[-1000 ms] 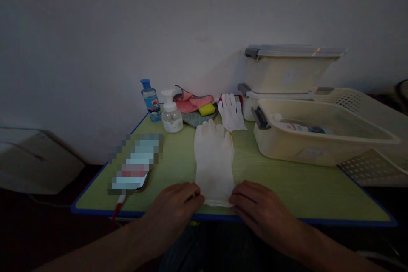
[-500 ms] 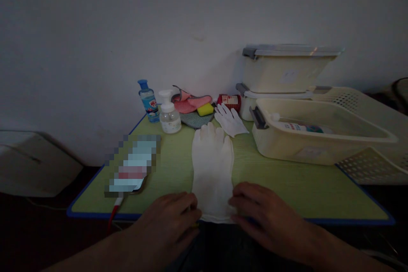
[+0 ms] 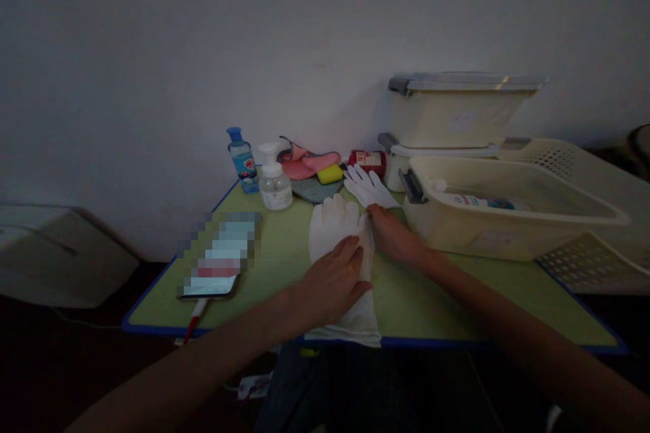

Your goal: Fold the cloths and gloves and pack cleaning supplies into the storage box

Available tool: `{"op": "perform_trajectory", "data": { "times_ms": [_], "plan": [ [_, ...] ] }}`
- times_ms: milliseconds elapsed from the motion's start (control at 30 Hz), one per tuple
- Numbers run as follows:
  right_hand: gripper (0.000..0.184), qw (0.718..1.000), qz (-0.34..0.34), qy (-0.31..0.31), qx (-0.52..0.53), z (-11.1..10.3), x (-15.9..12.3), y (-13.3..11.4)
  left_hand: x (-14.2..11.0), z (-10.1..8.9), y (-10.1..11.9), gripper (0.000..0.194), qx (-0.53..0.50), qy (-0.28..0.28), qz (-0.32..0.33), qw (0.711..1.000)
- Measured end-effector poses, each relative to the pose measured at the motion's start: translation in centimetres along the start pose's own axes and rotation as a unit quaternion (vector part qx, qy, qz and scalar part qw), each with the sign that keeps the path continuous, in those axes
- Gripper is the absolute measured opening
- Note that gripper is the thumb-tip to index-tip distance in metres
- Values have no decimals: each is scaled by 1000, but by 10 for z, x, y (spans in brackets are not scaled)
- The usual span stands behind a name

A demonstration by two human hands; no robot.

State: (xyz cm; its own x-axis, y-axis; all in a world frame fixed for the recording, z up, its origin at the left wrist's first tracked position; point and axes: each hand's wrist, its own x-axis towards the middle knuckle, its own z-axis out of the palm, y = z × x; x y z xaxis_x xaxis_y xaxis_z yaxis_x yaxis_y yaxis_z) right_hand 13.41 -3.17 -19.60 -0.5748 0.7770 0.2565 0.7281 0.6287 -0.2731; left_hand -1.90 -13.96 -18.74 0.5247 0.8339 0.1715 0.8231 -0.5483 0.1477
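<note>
Noted a smooth, matte grey wall (image 3: pixel 254 47) at the rear and, in front of it, a rectangular table (image 3: pixel 431 304) with a pale-green, faintly grained top and blue edging. Found at the right a cream plastic basket (image 3: pixel 583 176), wall punched with round holes, and beside it a smooth, round-cornered open tub (image 3: pixel 451 237) with a grey clip handle and a white bottle (image 3: pixel 470 201) lying inside. Recorded behind the tub two stacked lidded boxes (image 3: pixel 437 118) of cream plastic. Located mid-table a soft, matte white glove (image 3: pixel 330 223), laid flat, layered at the hem, fingers toward the wall and cuff at the near blue edge. Logged at the left a flat phone (image 3: pixel 218 257), screen pixelated; at the rear, a thin pink cloth (image 3: pixel 305 166), a nubbly grey cloth (image 3: pixel 312 189), a rounded clear pump bottle (image 3: pixel 275 196), a blue-capped bottle (image 3: pixel 246 166), a spread second glove (image 3: pixel 372 186) and a yellow sponge (image 3: pixel 330 174). Observed the left hand (image 3: pixel 332 284) across the middle of the mid-table glove, fingers loosely extended on top of the material, thumb apart, gripping nothing. Observed the right hand (image 3: pixel 393 237) at the same glove's right side, fingers bent together, tips at the edge near the thumb; cannot tell whether pinching it.
</note>
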Motion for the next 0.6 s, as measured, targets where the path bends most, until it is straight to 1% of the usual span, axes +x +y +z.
{"op": "perform_trajectory", "data": {
  "times_ms": [67, 133, 200, 233, 300, 367, 500, 600],
  "plan": [
    [44, 1000, 0, 3, 2, -1, -1, 2, 0, 9, -1, 56, -3, -4, -1, 1000],
    [40, 1000, -2, 16, 12, -1, 0, 4, -2, 15, -2, 57, -10, -8, -2, 1000],
    [31, 998, -1, 40, 52, 1, 2, 6, -4, 18, -2, 59, -17, -12, -3, 1000],
    [26, 995, 6, 54, 88, 3, 3, 8, -5, 19, -2, 61, -19, -15, -4, 1000],
    [17, 982, 31, 75, 171, 7, 6, 11, -6, 19, -2, 68, -21, -25, -9, 999],
    [12, 969, 56, 83, 228, 10, 8, 13, -6, 18, -1, 73, -21, -34, -14, 999],
    [3, 954, 68, 83, 280, 10, 10, 15, -6, 18, 0, 78, -22, -36, -11, 999],
    [3, 935, 68, 86, 337, 9, 11, 13, -6, 18, -1, 78, -22, -33, -11, 999]
  ]
}}
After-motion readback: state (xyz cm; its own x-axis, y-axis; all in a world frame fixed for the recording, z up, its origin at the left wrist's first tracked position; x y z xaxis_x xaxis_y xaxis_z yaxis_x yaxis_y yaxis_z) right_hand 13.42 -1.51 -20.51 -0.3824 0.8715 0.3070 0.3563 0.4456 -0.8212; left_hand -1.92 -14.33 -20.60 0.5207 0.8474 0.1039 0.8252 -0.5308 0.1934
